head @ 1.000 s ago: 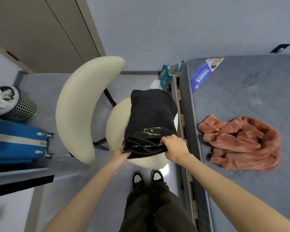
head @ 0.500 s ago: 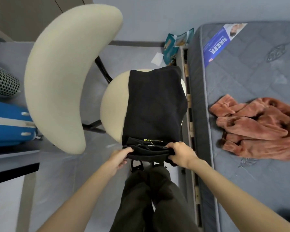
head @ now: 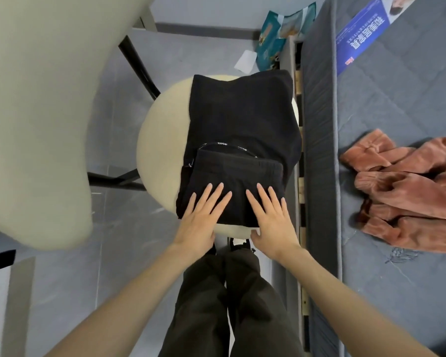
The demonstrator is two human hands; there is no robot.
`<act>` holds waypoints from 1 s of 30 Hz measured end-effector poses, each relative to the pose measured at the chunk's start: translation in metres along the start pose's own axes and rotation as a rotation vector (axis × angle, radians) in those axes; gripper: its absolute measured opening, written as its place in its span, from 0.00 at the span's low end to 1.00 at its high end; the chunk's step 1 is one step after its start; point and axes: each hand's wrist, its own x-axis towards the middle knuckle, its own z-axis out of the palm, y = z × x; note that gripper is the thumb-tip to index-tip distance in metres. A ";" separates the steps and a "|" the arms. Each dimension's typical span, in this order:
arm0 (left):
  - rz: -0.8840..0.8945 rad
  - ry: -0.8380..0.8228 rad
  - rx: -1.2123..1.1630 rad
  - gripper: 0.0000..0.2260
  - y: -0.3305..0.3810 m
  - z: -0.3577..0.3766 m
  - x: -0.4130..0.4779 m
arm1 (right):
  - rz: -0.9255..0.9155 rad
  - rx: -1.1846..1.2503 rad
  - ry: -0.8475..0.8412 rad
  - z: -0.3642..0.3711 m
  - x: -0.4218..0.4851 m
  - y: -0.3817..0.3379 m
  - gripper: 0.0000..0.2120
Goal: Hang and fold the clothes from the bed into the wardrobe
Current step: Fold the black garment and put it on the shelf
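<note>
Pressing a fold flat on so small a support is where trouble could start. The black garment [head: 242, 119] lies across the round cream chair seat [head: 160, 150]. Its right side and far end reach over the seat's rim toward the mattress [head: 397, 99]. A push off-centre, or a lift from one side only, could drag the bundle off the right of the seat. It could also let the near flap spring open and undo the fold. The fabric looks thick and soft, so the layers may slide on each other when picked up. I would expect it to need support from underneath with both hands. The rust-coloured fleece garment [head: 407, 191] lies crumpled on the mattress at the right, well apart and not yet dealt with. No wardrobe is in view.

The left hand [head: 201, 217] lies flat on the near left part of the folded-over flap, fingers straight and slightly spread, its heel at the garment's near edge. The right hand [head: 271, 220] lies just beside it on the near right part, also flat with straight fingers. Neither grips anything; both rest or press on the cloth from above.
</note>
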 end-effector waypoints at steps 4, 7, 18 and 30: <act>-0.016 -0.015 0.200 0.46 -0.007 0.016 0.025 | -0.011 -0.164 -0.075 0.021 0.013 0.018 0.52; 0.044 0.031 0.275 0.45 -0.023 0.027 0.036 | -0.049 -0.275 -0.063 0.028 0.022 0.032 0.56; -0.053 -0.161 0.183 0.48 -0.019 0.005 0.037 | -0.098 -0.081 -0.162 -0.010 0.032 0.047 0.39; -0.402 -0.441 -0.440 0.14 -0.038 -0.074 -0.007 | 0.062 0.603 -0.294 -0.065 -0.005 0.043 0.19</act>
